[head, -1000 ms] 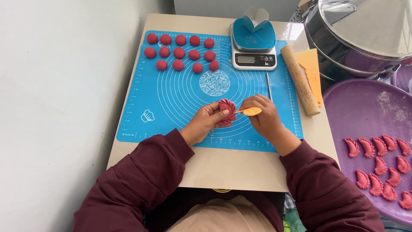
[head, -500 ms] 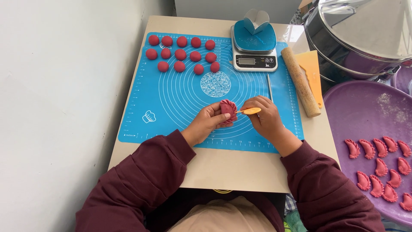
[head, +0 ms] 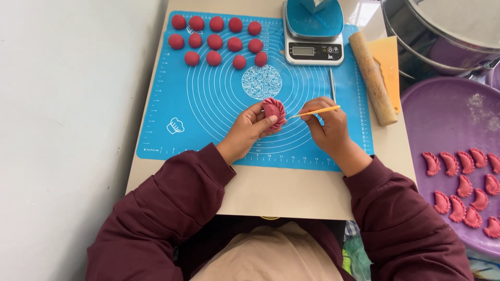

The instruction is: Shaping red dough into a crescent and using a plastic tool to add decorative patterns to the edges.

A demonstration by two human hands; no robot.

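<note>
My left hand (head: 249, 128) holds a pink pleated dumpling (head: 274, 111) upright over the blue silicone mat (head: 208, 99), thumb pressed on its front. My right hand (head: 325, 125) pinches a thin yellow stick tool (head: 316, 111) whose tip points left at the dumpling's edge, just short of it. Several pink dough balls (head: 219, 39) lie in rows at the mat's far left corner. Both hands hover over the middle of the mat.
A kitchen scale (head: 312, 34) stands at the mat's far edge. A wooden rolling pin (head: 372, 77) and a yellow scraper (head: 388, 65) lie to the right. A purple tray (head: 448, 119) on the right holds several finished dumplings (head: 461, 184). Metal pots (head: 442, 36) stand behind it.
The hands with the dumpling and the stick stay almost in place; the stick's tip has drawn slightly back from the dumpling. The camera view shifted a little.
</note>
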